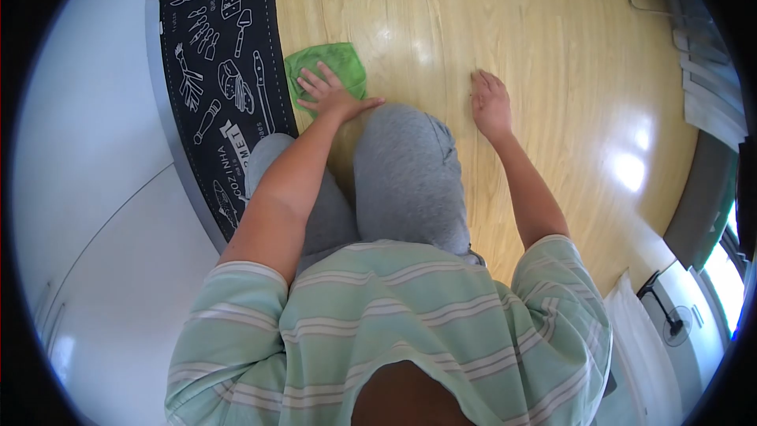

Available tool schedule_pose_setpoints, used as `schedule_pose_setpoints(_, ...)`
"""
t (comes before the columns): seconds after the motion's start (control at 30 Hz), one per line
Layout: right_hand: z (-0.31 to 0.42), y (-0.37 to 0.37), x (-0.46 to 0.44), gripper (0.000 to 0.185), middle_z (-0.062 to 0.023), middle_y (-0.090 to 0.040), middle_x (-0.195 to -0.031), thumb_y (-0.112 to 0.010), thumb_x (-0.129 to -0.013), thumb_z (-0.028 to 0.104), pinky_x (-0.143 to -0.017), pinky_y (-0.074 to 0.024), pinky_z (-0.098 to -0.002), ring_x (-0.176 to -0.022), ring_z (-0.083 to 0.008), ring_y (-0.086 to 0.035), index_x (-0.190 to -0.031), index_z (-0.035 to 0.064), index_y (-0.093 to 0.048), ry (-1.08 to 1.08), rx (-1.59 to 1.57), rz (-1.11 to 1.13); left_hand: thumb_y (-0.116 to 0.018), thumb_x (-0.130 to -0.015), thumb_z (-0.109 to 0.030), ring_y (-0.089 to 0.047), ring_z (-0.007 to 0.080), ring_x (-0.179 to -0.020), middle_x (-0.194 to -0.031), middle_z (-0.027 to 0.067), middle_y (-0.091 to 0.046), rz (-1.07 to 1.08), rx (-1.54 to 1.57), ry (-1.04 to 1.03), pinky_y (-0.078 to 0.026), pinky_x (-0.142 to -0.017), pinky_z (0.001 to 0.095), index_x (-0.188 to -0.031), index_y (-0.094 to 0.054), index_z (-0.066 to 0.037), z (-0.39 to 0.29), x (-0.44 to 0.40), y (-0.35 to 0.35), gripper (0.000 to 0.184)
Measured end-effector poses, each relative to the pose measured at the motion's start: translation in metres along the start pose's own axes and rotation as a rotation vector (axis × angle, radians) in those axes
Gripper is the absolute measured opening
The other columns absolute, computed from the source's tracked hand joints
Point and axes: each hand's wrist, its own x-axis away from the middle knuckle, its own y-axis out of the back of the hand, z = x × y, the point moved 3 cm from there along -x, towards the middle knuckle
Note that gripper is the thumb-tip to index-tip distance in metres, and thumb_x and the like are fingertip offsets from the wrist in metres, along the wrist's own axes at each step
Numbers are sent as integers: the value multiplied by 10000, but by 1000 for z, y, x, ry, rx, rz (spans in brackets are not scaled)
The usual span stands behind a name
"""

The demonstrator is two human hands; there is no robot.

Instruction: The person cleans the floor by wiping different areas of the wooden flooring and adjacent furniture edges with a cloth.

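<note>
Spreading left hand (pixel 328 96) flat on cloth (pixel 348 65) with mat (pixel 214 83) at nine o'clock and, over floor (pixel 552 102) at three, loosely bent right hand (pixel 490 106) of unclear grip.

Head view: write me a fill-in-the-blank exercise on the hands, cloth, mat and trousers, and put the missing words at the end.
1. The left hand is spread on the cloth, which is coloured ____.
2. The mat, beside the cloth, is ____ with white drawings.
3. The right hand is apart from the cloth, over the wood-patterned ____.
4. The trousers are plain ____.

Missing words: green; black; floor; grey.
</note>
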Motion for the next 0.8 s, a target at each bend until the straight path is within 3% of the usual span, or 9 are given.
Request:
schedule_pose_setpoints(0.13, 25, -13, 10, 447, -109, -517, -1384, -556, -830, 62, -1110, -313, -495, -1319, -336, -416, -1276, 64, -580, 160, 197, 13, -758, -441, -817, 270, 460, -1406, -1518, 318, 257, 18, -5, 11, 50, -1076, 700, -1465, 260, -18, -1, 0, 0, 1650)
schedule_pose_setpoints(0.33, 6, -2, 36, 439, -120, -567, -1310, -551, -809, 12, -1114, -318, -474, -1312, -328, -430, -1240, 83, -601, 246, 54, 176, -752, -444, -824, 265, 458, -1408, -1518, 310, 266, 23, -10, 9, 37, -1078, 701, -1461, 276, -30, 0, -1, -1, 1649)
schedule_pose_setpoints(0.43, -18, 4, 32, 417, -130, -586, -1275, -537, -821, -9, -1110, -331, -441, -1300, -340, -437, -1221, 83, -609, -4, -143, 79, -757, -436, -817, 267, 457, -1409, -1524, 317, 245, 4, 5, -6, 41, -1074, 706, -1477, 236, -16, 1, -1, 0, 1646)
schedule_pose_setpoints(0.53, -32, 5, 24, 414, -172, -537, -1343, -521, -881, 45, -1117, -332, -410, -1326, -361, -412, -1293, 50, -558, -271, -268, -46, -749, -438, -826, 268, 462, -1406, -1522, 314, 254, 15, -16, 1, 36, -1076, 705, -1472, 250, -23, 1, 0, 2, 1647)
schedule_pose_setpoints(0.63, -37, -18, 22, 460, -199, -425, -1453, -494, -941, 130, -1151, -280, -430, -1386, -365, -337, -1385, 14, -458, -218, -148, -69, -740, -443, -838, 267, 465, -1405, -1518, 307, 270, 42, -44, 26, 32, -1079, 702, -1462, 279, -37, -3, 0, 1, 1649)
schedule_pose_setpoints(0.73, -18, -30, 31, 520, -208, -310, -1525, -465, -970, 190, -1179, -225, -437, -1430, -349, -265, -1440, -10, -365, -133, 59, 73, -739, -441, -837, 270, 465, -1404, -1518, 312, 265, 39, -43, 27, 35, -1078, 703, -1467, 266, -32, -2, -2, 0, 1647)
schedule_pose_setpoints(0.8, -1, -33, 42, 511, -181, -308, -1531, -467, -966, 193, -1186, -204, -444, -1436, -333, -253, -1433, 9, -378, -44, 51, 155, -743, -440, -829, 274, 464, -1403, -1519, 322, 251, 18, -20, 3, 42, -1075, 705, -1475, 243, -19, 0, -1, -2, 1643)
